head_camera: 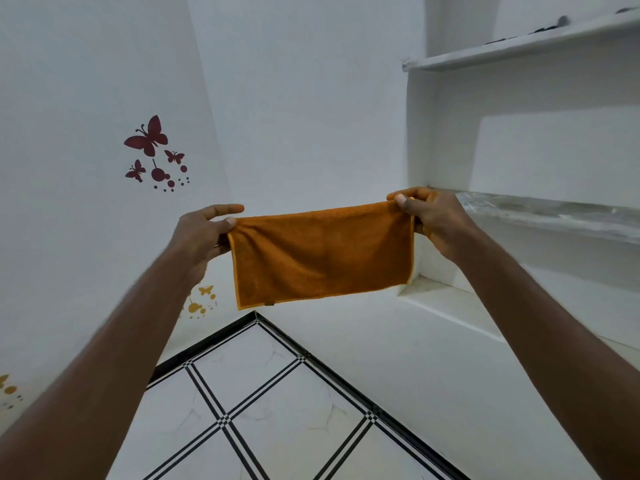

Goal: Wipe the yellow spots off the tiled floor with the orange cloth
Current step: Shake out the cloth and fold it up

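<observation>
Two hands, one cloth — left hand and right hand each pinch a top corner, cloth stretched flat in mid-air, well above the floor. No yellow spots visible on the tiles shown. Risk: a loose pinch drops one corner — or the wipe lands on clean tile, spots missed.

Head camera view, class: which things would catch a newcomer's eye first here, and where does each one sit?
The rectangular orange terry cloth stands out first, stretched flat in mid-air at the centre, its top corners pinched by the left hand and the right hand. Next come the dark red butterfly stickers on the white wall at left. Below lies the white tiled floor with black stripes; no yellow spots show on it.
</observation>
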Available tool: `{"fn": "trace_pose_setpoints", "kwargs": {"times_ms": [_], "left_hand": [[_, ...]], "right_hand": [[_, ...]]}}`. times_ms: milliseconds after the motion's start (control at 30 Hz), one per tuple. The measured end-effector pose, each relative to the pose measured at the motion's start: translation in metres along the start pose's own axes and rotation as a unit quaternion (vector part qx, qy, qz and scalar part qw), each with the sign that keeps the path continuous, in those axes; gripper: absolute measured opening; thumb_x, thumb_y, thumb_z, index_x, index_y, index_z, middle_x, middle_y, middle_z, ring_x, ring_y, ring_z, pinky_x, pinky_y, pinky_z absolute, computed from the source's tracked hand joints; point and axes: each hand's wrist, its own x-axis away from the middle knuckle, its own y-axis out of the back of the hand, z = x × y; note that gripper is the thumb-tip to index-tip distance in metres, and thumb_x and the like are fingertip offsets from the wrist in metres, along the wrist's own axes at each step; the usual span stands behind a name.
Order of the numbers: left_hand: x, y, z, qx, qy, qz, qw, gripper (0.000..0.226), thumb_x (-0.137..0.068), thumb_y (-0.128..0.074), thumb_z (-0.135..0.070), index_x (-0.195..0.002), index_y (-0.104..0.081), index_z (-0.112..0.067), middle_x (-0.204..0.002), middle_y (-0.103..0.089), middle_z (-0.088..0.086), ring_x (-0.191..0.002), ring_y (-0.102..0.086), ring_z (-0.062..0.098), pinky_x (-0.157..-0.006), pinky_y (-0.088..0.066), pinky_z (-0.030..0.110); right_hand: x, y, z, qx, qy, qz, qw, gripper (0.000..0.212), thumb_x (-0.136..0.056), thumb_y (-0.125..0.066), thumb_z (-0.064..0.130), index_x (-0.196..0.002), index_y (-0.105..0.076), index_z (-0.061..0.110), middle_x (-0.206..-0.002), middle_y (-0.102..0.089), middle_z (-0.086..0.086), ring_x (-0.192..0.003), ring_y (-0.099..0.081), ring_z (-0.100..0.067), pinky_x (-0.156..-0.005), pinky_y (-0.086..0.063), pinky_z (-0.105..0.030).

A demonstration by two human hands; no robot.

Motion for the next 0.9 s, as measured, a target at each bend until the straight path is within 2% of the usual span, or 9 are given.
{"fn": "trace_pose_setpoints", "kwargs": {"times_ms": [133, 267, 333, 467, 533, 633, 700, 800, 900], "left_hand": [[0.002, 0.006, -0.007, -0.011, -0.019, 0.036, 0.999, 0.026, -0.103, -0.049, -0.01, -0.112, -0.074, -0.012, -0.116, -0.068, 0.01, -0.103, -0.066, 0.028, -0.079, -0.057, 0.033], [0.003, 0.006, -0.021, -0.037, -0.042, 0.086, 0.995, 0.019, -0.096, -0.061, -0.012, -0.111, -0.074, -0.014, -0.122, -0.066, 0.008, -0.112, -0.062, 0.024, -0.085, -0.054, 0.032], [0.002, 0.007, -0.027, -0.084, -0.074, 0.101, 0.989, 0.023, -0.088, -0.072, -0.014, -0.111, -0.073, -0.016, -0.121, -0.065, 0.004, -0.112, -0.06, 0.02, -0.087, -0.053, 0.031], [-0.006, 0.006, -0.031, -0.189, -0.158, 0.032, 0.969, 0.026, -0.084, -0.078, -0.019, -0.109, -0.073, -0.018, -0.103, -0.067, -0.003, -0.094, -0.062, 0.011, -0.071, -0.052, 0.021], [-0.013, 0.0, -0.023, -0.22, -0.134, 0.015, 0.966, 0.023, -0.084, -0.078, -0.021, -0.105, -0.075, -0.012, -0.099, -0.071, 0.002, -0.092, -0.067, 0.016, -0.067, -0.052, 0.021], [-0.019, -0.009, -0.007, -0.23, -0.075, 0.021, 0.97, 0.019, -0.084, -0.077, -0.021, -0.098, -0.076, -0.008, -0.094, -0.073, 0.007, -0.091, -0.07, 0.021, -0.067, -0.057, 0.025], [-0.021, -0.008, -0.006, -0.227, -0.084, 0.01, 0.97, 0.019, -0.083, -0.079, -0.021, -0.098, -0.077, -0.007, -0.093, -0.073, 0.007, -0.088, -0.07, 0.02, -0.069, -0.058, 0.026], [-0.017, 0.002, -0.013, -0.214, -0.114, 0.001, 0.97, 0.02, -0.083, -0.079, -0.019, -0.1, -0.077, -0.008, -0.094, -0.074, 0.006, -0.088, -0.071, 0.017, -0.069, -0.057, 0.022], [-0.007, 0.009, -0.022, -0.187, -0.15, -0.01, 0.971, 0.02, -0.084, -0.078, -0.017, -0.102, -0.077, -0.009, -0.094, -0.073, 0.005, -0.088, -0.07, 0.014, -0.075, -0.059, 0.024]], "right_hand": [[-0.001, 0.02, 0.006, 0.068, 0.049, 0.055, 0.995, 0.019, -0.097, -0.066, 0.023, -0.11, -0.074, 0.012, -0.11, -0.074, -0.01, -0.104, -0.071, -0.024, -0.08, -0.061, -0.032], [-0.002, 0.025, 0.016, 0.161, 0.101, -0.004, 0.982, 0.017, -0.095, -0.07, 0.024, -0.104, -0.074, 0.01, -0.093, -0.074, -0.007, -0.088, -0.073, -0.021, -0.067, -0.062, -0.026], [-0.001, 0.031, 0.023, 0.181, 0.118, -0.001, 0.976, 0.018, -0.092, -0.073, 0.025, -0.102, -0.074, 0.01, -0.09, -0.074, -0.006, -0.082, -0.073, -0.018, -0.065, -0.061, -0.023], [-0.006, 0.04, 0.03, 0.249, 0.123, 0.044, 0.96, 0.019, -0.09, -0.075, 0.021, -0.103, -0.071, 0.008, -0.09, -0.073, -0.007, -0.082, -0.072, -0.017, -0.069, -0.059, -0.026], [-0.015, 0.033, 0.021, 0.281, 0.104, 0.047, 0.953, 0.019, -0.09, -0.075, 0.02, -0.102, -0.07, 0.005, -0.09, -0.073, -0.011, -0.078, -0.073, -0.02, -0.066, -0.061, -0.027], [-0.021, 0.019, 0.003, 0.304, 0.089, 0.036, 0.948, 0.016, -0.091, -0.074, 0.017, -0.098, -0.072, 0.002, -0.084, -0.074, -0.016, -0.069, -0.075, -0.023, -0.053, -0.059, -0.019], [-0.023, 0.018, -0.004, 0.29, 0.103, 0.02, 0.951, 0.016, -0.091, -0.075, 0.018, -0.095, -0.073, 0.002, -0.08, -0.074, -0.015, -0.068, -0.076, -0.028, -0.055, -0.062, -0.024], [-0.018, 0.021, -0.001, 0.246, 0.108, -0.004, 0.963, 0.018, -0.091, -0.076, 0.021, -0.098, -0.072, 0.004, -0.084, -0.074, -0.017, -0.07, -0.076, -0.027, -0.067, -0.065, -0.039], [-0.013, 0.025, 0.012, 0.217, 0.135, -0.025, 0.967, 0.023, -0.089, -0.077, 0.024, -0.102, -0.071, 0.005, -0.088, -0.075, -0.017, -0.074, -0.076, -0.029, -0.071, -0.065, -0.042]]}}
